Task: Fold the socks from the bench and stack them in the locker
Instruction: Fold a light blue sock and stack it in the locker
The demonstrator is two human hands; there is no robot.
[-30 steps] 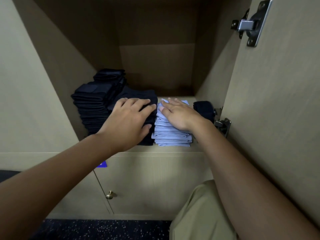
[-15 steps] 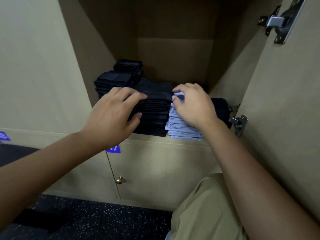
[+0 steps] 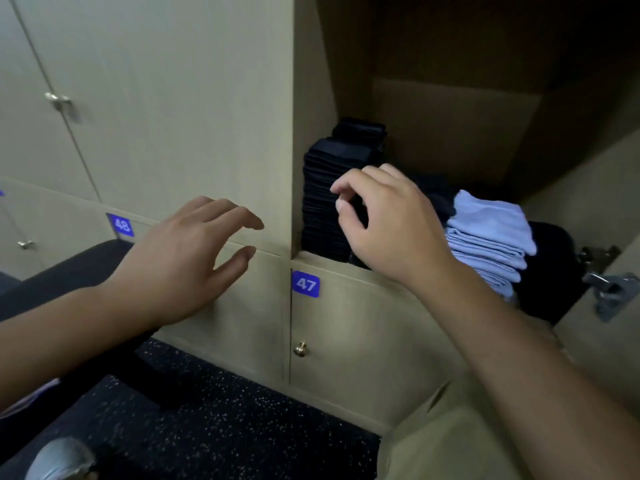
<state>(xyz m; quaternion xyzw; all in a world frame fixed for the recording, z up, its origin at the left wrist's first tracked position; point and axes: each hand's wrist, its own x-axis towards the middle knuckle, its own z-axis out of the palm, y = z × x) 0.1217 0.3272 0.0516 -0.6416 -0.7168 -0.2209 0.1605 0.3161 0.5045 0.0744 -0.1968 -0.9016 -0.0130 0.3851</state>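
Note:
Inside the open locker [image 3: 346, 271] stand folded sock stacks: a tall dark navy stack [image 3: 325, 188] at the left and a light blue stack [image 3: 485, 237] to the right, with more dark socks [image 3: 550, 265] beyond it. My right hand [image 3: 388, 223] hovers in front of the locker opening, fingers loosely curled and holding nothing. Out to the left, in front of the shut door of the neighbouring locker, my left hand [image 3: 187, 258] hangs with spread, relaxed fingers, also holding nothing. A black bench [image 3: 69, 271] lies low at the left.
The locker's open door [image 3: 609, 220] with its metal hinge [image 3: 609, 289] stands at the right. Blue number plates 47 [image 3: 305, 284] and 48 [image 3: 121, 224] mark the lower doors, which have brass knobs [image 3: 300, 348]. A speckled dark floor [image 3: 207, 427] lies below. My knee [image 3: 450, 445] is at bottom right.
Both hands have come off the sock stacks and drawn back out of the locker. My view has swung left, bringing the bench and locker 48 into sight.

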